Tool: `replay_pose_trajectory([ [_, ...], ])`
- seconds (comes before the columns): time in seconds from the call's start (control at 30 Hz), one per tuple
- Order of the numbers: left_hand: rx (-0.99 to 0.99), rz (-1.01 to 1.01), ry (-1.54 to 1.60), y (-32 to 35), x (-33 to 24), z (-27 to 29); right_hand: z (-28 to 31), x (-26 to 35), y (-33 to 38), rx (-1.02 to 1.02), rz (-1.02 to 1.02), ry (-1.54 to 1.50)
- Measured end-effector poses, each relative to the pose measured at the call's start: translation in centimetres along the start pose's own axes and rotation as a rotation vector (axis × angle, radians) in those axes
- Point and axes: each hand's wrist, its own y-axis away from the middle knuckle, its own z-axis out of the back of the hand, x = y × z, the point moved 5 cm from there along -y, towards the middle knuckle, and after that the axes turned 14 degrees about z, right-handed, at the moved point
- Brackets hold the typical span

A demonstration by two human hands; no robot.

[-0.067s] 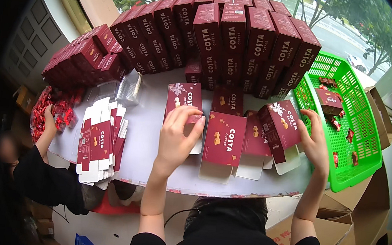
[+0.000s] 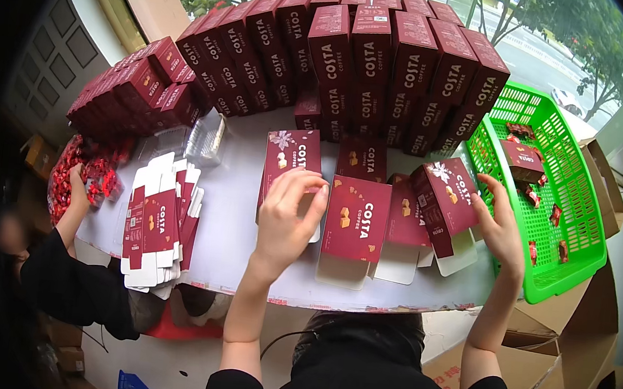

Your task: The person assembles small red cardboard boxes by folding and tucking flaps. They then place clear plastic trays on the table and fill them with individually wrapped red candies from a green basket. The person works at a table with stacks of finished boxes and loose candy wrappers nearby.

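Note:
My left hand [image 2: 287, 215] is in front of a maroon carton [image 2: 295, 148], its fingers loosely curled and thumb and forefinger slightly apart, nothing seen between them. My right hand [image 2: 501, 231] is beside the right edge of a tilted maroon carton [image 2: 446, 196], fingers apart; whether it touches the carton I cannot tell. Between my hands, another maroon carton [image 2: 357, 214] lies with a white flap [image 2: 341, 272] toward me. Further maroon cartons [image 2: 405, 211] with white flaps lie partly hidden beside and behind it.
Stacked maroon cartons [image 2: 414, 62] line the table's back. Flattened cartons [image 2: 155, 224] and clear plastic trays [image 2: 206, 138] are at the left. A green basket [image 2: 584, 243] with red packets and a carton stands right. At far left another person's hand [image 2: 78, 183] reaches into red packets [image 2: 65, 178].
My left thumb and forefinger have come a little closer together. The middle carton has shifted very slightly. My right hand has barely moved.

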Motion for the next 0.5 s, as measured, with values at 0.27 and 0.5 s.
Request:
replay_pose_trajectory([
  [0.27, 0.336, -0.300, -0.439, 5.1, -3.1, -7.6, -1.5, -2.6, 0.6, 0.064, -0.270, -0.267],
  [0.5, 0.318, -0.272, -0.620, 5.5, -0.3, -7.9, -4.7, -4.6, 1.7, 0.199, -0.259, -0.620],
])
